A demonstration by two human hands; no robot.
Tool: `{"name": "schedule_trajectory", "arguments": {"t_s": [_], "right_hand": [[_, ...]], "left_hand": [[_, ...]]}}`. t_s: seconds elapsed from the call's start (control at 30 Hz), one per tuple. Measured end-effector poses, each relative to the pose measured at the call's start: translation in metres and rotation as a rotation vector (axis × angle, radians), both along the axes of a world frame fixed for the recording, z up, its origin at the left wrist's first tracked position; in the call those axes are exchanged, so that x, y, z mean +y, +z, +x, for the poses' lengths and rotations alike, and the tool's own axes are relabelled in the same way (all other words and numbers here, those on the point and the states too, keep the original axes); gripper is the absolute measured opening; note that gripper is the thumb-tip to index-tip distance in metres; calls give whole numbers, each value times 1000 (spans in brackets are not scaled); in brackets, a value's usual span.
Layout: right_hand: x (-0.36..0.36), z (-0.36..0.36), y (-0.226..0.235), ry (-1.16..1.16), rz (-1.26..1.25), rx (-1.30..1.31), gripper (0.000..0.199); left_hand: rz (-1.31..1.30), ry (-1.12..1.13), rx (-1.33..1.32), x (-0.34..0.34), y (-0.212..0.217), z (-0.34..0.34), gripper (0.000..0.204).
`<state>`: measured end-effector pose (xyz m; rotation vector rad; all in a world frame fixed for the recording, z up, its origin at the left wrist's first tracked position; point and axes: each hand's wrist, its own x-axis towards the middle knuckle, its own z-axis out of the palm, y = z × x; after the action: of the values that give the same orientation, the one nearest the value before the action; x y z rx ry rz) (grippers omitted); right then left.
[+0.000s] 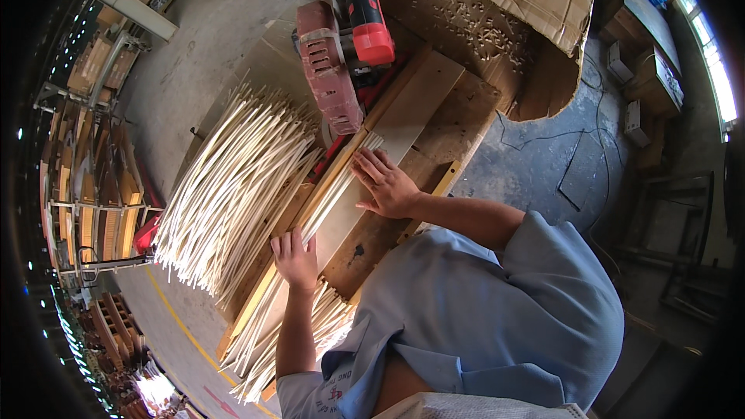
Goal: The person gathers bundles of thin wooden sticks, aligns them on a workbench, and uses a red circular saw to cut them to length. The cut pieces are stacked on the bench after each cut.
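Observation:
A small bundle of thin pale wooden sticks (334, 206) lies lengthwise along a wooden fence (384, 112) on the workbench. My left hand (296, 262) closes around the bundle, fingers at the fence side and thumb across from them. Farther up, my right hand (386, 185) rests flat with its fingers apart, fingertips touching the sticks near their far ends. Beyond them stands a red chop saw with a dusty blade guard (327, 70) and a black-and-red handle (365, 12). Its blade is hidden.
A large heap of loose sticks (240, 186) lies left of the fence, and more sticks (330, 314) lie beside my left forearm. An open cardboard box (535, 31) behind the saw holds short offcuts. A yellow-edged strip (446, 178) runs along the bench's right side.

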<state>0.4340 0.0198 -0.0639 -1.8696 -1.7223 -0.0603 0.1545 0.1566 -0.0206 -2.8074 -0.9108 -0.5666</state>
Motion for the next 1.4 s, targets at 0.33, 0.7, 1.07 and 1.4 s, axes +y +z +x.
{"name": "schedule_trajectory", "arguments": {"t_s": [0.33, 0.7, 1.07, 1.4], "right_hand": [[-2, -2, 1, -34, -34, -12, 90], [1, 0, 6, -37, 32, 131, 117], [2, 4, 17, -81, -144, 136, 115], [3, 21, 26, -126, -294, 21, 91]], "left_hand": [[15, -168, -133, -5, 19, 61, 33], [-111, -358, 26, -3, -17, 151, 39], [-159, -389, 90, 2, -19, 151, 41], [-171, -354, 73, 0, -28, 151, 37]]}}
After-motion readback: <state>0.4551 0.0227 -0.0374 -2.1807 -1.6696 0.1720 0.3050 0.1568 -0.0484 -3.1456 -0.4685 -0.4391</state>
